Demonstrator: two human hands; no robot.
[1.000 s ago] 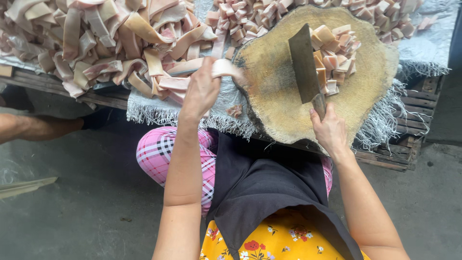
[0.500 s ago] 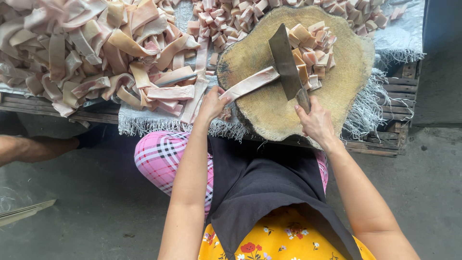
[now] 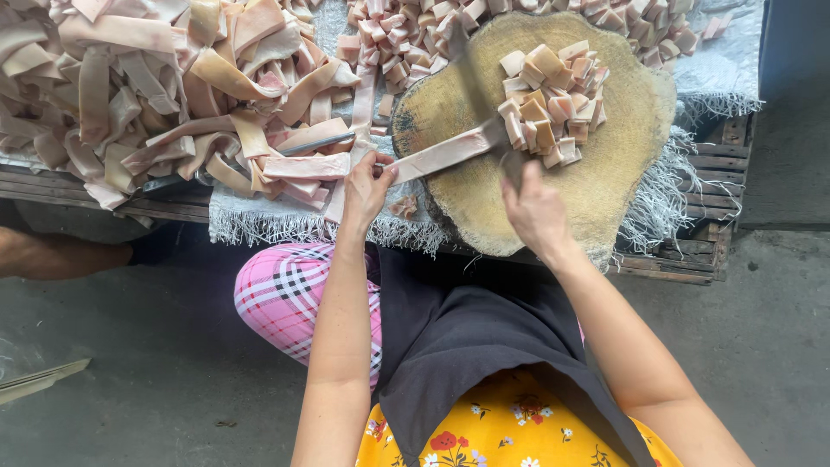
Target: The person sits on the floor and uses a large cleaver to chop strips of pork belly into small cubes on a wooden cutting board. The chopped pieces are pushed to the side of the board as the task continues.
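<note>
My left hand [image 3: 367,186] grips the near end of a long pale pink strip [image 3: 441,154] that lies across the left side of a round wooden chopping block [image 3: 605,182]. My right hand [image 3: 534,207] is closed on the handle of a cleaver [image 3: 480,86], whose blade is blurred and comes down edge-on over the strip's far end. Beside the blade, small cut pink and tan pieces [image 3: 549,104] are heaped on the block.
A big pile of uncut pink strips [image 3: 164,95] covers the pallet's left side, on a frayed grey cloth [image 3: 259,220]. More cut cubes [image 3: 415,30] lie behind the block. Another person's arm [image 3: 52,255] rests on the concrete floor at left. Wooden pallet slats [image 3: 709,164] show at right.
My left hand drew a strip from the pile onto the block and fed it rightward. The cleaver swung from lying flat-on to chopping at the strip's end. The camera shifted.
</note>
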